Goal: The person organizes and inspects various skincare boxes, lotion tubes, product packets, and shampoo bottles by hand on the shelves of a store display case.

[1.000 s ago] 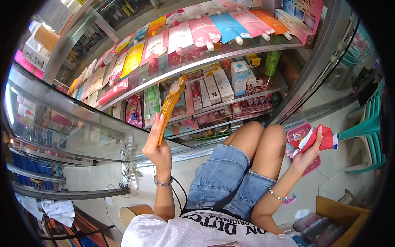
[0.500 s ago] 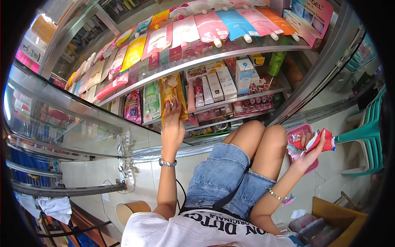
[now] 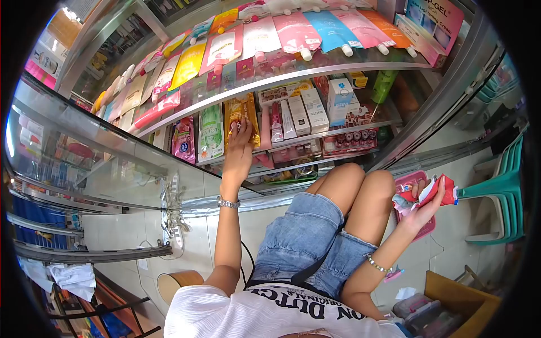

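My left hand (image 3: 239, 152) reaches into the lower shelf of the glass display case, its fingers spread flat on an orange-yellow packet (image 3: 241, 115). Left of that packet stands a green and white packet (image 3: 211, 132), and beyond it a pink packet (image 3: 183, 141). Small white boxes (image 3: 314, 110) stand to the right. Out at the right side, my right hand (image 3: 424, 205) is wrapped round a crumpled red and white packet (image 3: 447, 191), held above a pink basket (image 3: 429, 227) on the floor.
Colourful tubes and pouches (image 3: 296, 34) line the upper glass shelf (image 3: 315, 66). Green stools (image 3: 496, 188) are stacked at the right. A power strip with tangled cords (image 3: 176, 211) lies on the left floor, near a round brown container (image 3: 179, 281). A cardboard box (image 3: 462, 298) stands lower right.
The shelf and its goods sit slightly further right in view. My left hand has moved slightly up and right, still on the orange-yellow packet. My right hand keeps its hold.
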`<control>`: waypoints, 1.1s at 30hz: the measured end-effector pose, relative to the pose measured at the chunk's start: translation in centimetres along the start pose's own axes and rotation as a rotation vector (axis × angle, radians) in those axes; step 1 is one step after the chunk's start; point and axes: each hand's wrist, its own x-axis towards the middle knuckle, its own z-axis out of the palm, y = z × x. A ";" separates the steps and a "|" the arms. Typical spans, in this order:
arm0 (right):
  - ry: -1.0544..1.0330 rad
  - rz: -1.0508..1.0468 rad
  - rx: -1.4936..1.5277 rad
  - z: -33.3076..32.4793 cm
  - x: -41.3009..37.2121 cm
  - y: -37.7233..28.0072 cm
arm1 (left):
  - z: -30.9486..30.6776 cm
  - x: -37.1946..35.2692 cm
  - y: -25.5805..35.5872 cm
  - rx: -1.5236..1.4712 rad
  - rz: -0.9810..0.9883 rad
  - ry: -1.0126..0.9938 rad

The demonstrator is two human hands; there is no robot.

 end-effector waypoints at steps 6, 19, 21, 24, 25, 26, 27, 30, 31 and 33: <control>0.152 -0.067 -0.029 1.6 -0.7 -0.3 | -0.6 0.2 0.6 -0.199 -0.073 0.240; 0.183 -0.114 -0.066 1.1 -0.7 -0.6 | -1.8 0.4 -0.4 0.640 -0.493 0.013; 0.176 -0.116 -0.062 1.0 -0.7 -0.8 | -2.2 0.7 0.0 0.570 -0.594 -0.057; 0.147 -0.095 -0.049 -0.3 -0.1 -0.9 | -2.0 0.8 -0.7 0.541 -0.627 -0.089; 0.130 -0.082 -0.044 -0.5 0.0 -1.0 | -1.7 0.8 -1.4 0.547 -0.615 -0.087; 0.130 -0.084 -0.042 -0.7 0.1 -1.0 | -1.5 0.8 -2.1 0.553 -0.603 -0.086; 0.123 -0.088 -0.040 -0.8 0.1 -1.0 | -1.1 0.8 -3.0 0.552 -0.602 -0.085; 0.110 -0.094 -0.034 -0.9 0.2 -1.1 | -0.3 0.8 -4.8 0.759 -0.550 -0.064; 0.115 -0.093 -0.031 -0.9 0.2 -1.1 | -0.5 0.8 -4.7 0.760 -0.547 -0.063; 0.129 -0.094 -0.022 -0.6 0.0 -1.3 | -2.2 0.8 -2.5 0.597 -0.555 -0.030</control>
